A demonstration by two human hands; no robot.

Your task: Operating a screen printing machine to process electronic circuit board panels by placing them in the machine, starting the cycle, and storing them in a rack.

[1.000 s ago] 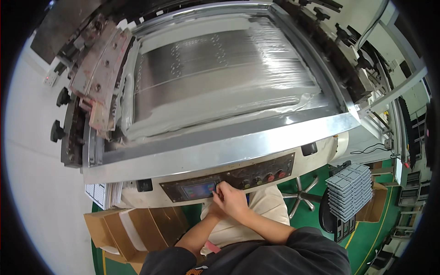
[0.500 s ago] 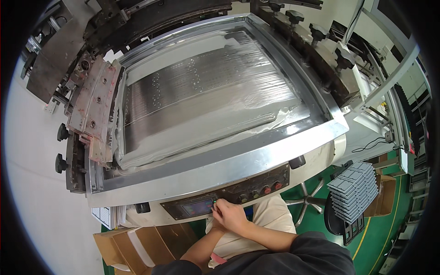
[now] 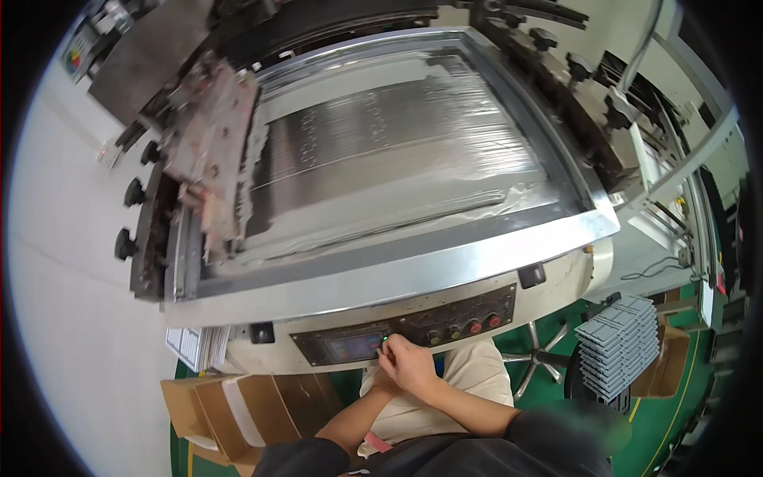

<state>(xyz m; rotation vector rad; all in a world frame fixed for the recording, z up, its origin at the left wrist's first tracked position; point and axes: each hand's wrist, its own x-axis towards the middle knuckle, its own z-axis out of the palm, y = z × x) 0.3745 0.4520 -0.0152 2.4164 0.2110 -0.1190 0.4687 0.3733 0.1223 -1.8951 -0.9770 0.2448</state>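
My right hand [image 3: 411, 367] is at the dark control panel [image 3: 413, 318] on the front of a screen printing machine. Its fingers are curled together beside a small green light, at the right edge of the panel's small display [image 3: 356, 347]. Whatever they pinch or press is hidden. Below it, my left hand [image 3: 385, 385] sits against the right wrist, its fingers covered. Above the panel lies a metal-framed printing screen [image 3: 445, 270], smeared with grey ink [image 3: 373, 195]. A reddish, ink-stained squeegee carriage [image 3: 216, 155], blurred, stands over the screen's left side.
Black clamp knobs [image 3: 135, 192] line the machine's left and right sides. An open cardboard box [image 3: 211, 409] stands at lower left, beside a stack of white panels [image 3: 199, 348]. At right, grey trays [image 3: 618, 346] are piled on a stool with a metal base [image 3: 540, 362].
The squeegee carriage has shifted slightly to the right across the screen. The whole view has moved a little. My hands keep the same place at the panel.
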